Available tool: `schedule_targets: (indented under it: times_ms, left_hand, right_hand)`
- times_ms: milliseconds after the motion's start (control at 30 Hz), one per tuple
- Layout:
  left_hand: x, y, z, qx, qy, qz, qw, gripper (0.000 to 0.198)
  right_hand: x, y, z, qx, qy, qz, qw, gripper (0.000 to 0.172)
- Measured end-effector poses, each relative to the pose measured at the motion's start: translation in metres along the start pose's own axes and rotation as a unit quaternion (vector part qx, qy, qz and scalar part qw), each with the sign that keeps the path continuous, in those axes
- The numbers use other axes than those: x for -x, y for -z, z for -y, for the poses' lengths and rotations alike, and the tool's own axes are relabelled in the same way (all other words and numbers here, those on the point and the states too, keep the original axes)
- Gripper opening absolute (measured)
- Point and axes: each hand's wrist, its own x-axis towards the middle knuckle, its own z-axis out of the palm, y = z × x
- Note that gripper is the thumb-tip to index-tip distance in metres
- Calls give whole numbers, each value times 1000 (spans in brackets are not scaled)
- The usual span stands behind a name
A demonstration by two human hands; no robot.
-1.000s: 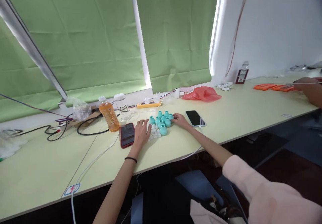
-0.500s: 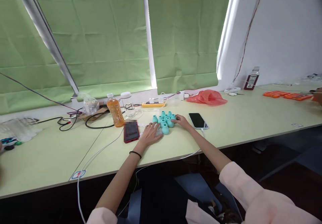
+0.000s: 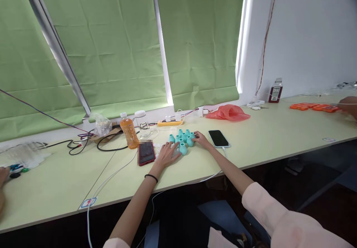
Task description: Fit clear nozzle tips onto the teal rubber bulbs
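Note:
Several small turquoise vase-shaped pieces (image 3: 182,148) with round bellies and narrow open necks stand close together on the table (image 3: 251,144). At the left of the cluster, my left hand (image 3: 168,155) lies palm down with its fingers spread, close to the front pieces. Clear or whitish plastic shows beside and under its fingers; its kind is unclear. From the right, my right hand (image 3: 202,140) has thumb and fingertips around the outermost turquoise piece, which is partly hidden by the fingers.
A red-cased phone (image 3: 146,153) lies left, a white-cased phone (image 3: 219,138) with a cable right. Behind are an orange drink bottle (image 3: 129,132), a clear jar (image 3: 141,121), a yellow power strip (image 3: 170,123) and a red plastic bag (image 3: 230,113). Other people's hands show at both edges.
The view has tilted slightly, so the table sits lower. The turquoise pieces are arranged a little differently in their cluster. Both hands stay beside it. Another person's hand shows more at the left edge.

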Motion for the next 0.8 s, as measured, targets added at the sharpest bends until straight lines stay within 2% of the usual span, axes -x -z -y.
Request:
schedule_targets:
  times_ms: [200, 467, 667, 800]
  left_hand:
    - [3, -1, 0, -1, 9, -2, 1000, 43]
    - [5, -6, 6, 15, 4, -8, 1000, 34]
    - [0, -11, 11, 27, 7, -4, 1000, 27]
    - [-1, -15, 15, 25, 12, -8, 1000, 24]
  right_hand:
    - [2, -2, 4, 10, 12, -6, 1000, 27]
    - [-5, -3, -7, 50, 17, -25, 998, 27]
    - [-5, -1, -7, 58, 21, -16, 998, 26]
    - [-2, -1, -4, 57, 27, -25, 998, 32]
